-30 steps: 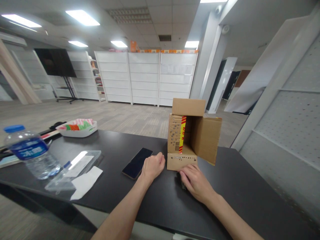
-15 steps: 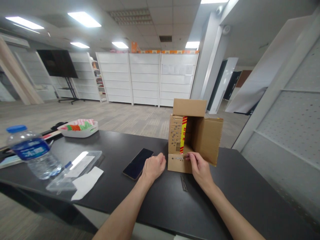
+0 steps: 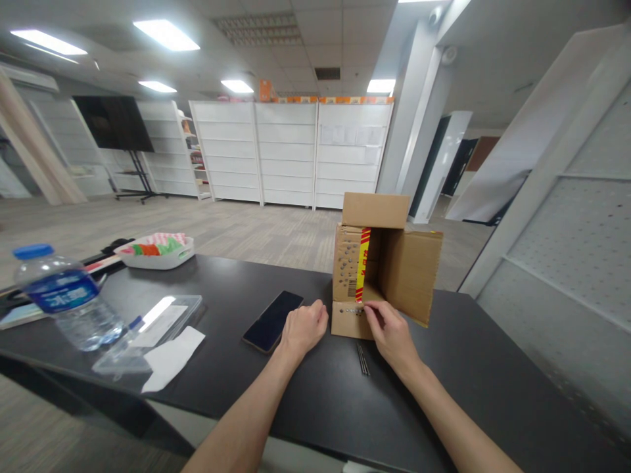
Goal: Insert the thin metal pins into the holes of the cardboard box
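An open cardboard box (image 3: 348,263) stands on the black table, its flaps spread. Small round grey marks or metal heads dot its left flap, and more run in a row along the bottom flap (image 3: 349,323). My right hand (image 3: 392,328) is pinched at that row's right end; whatever small thing sits between the fingertips is too small to name. Curled closed, my left hand (image 3: 304,326) rests on the table between the box and a dark phone (image 3: 273,322); its inside is hidden. Several thin metal rods (image 3: 363,359) lie in front of the box.
Left on the table are a water bottle (image 3: 71,305), a clear plastic case (image 3: 170,318), a white paper piece (image 3: 173,360) and a white basket (image 3: 155,259) with colourful wrapped items. A perforated panel (image 3: 557,263) stands at the right.
My right fingertips have shifted slightly left, closer to the row on the bottom flap. My left hand stays closed in the same place.
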### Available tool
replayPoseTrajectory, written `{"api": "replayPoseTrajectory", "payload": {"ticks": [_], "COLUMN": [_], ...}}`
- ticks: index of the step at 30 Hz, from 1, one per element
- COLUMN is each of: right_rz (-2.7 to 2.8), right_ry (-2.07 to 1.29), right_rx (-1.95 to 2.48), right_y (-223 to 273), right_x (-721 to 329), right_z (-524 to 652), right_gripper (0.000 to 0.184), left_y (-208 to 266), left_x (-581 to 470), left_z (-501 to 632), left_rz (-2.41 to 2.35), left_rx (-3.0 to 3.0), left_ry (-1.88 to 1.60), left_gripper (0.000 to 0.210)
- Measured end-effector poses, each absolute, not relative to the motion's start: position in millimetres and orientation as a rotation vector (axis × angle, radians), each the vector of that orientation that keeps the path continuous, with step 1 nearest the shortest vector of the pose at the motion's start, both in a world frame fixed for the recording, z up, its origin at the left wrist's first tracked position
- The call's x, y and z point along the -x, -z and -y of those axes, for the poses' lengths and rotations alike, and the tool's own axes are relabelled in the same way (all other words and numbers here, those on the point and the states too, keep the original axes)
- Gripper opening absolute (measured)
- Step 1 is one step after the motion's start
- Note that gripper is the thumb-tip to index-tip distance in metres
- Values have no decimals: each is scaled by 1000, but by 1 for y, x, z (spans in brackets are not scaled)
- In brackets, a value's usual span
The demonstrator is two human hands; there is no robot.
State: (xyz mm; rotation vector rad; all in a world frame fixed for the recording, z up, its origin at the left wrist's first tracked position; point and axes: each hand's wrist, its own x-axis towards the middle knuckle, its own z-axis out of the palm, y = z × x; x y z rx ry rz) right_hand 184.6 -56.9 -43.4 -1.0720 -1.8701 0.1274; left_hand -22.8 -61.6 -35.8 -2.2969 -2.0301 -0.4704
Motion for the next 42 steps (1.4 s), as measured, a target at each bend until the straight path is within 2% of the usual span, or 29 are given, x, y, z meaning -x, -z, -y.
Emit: {"api": "replayPoseTrajectory", "payload": {"ticks": [8, 13, 17, 21, 26, 34, 42], "right_rz": [2032, 2066, 2049, 2112, 2247, 2348, 2366], "right_ry": [182, 221, 171, -32, -251, -286, -292], "right_rx": [1254, 1305, 1281, 1183, 1074, 1098, 1121], "right_y": [45, 46, 43, 39, 35, 35, 32], "right_x": [-187, -190, -192, -191, -183, -179, -178], "right_z": [56, 59, 67, 81, 95, 97, 99], "right_gripper": [20, 19, 16, 15, 23, 30, 25], "left_y": [36, 37, 35, 34, 34, 37, 32], "left_x": [23, 23, 23, 22, 22, 23, 21], "left_z": [61, 61, 61, 62, 62, 60, 63], "left_rz": [2038, 2056, 2078, 2065, 2042, 2021, 2100], "left_rx": [2302, 2303, 2311, 2304, 2300, 2294, 2296], "left_ry": [478, 474, 469, 471, 472, 479, 457], "left_gripper": [31, 32, 33, 32, 32, 32, 33]}}
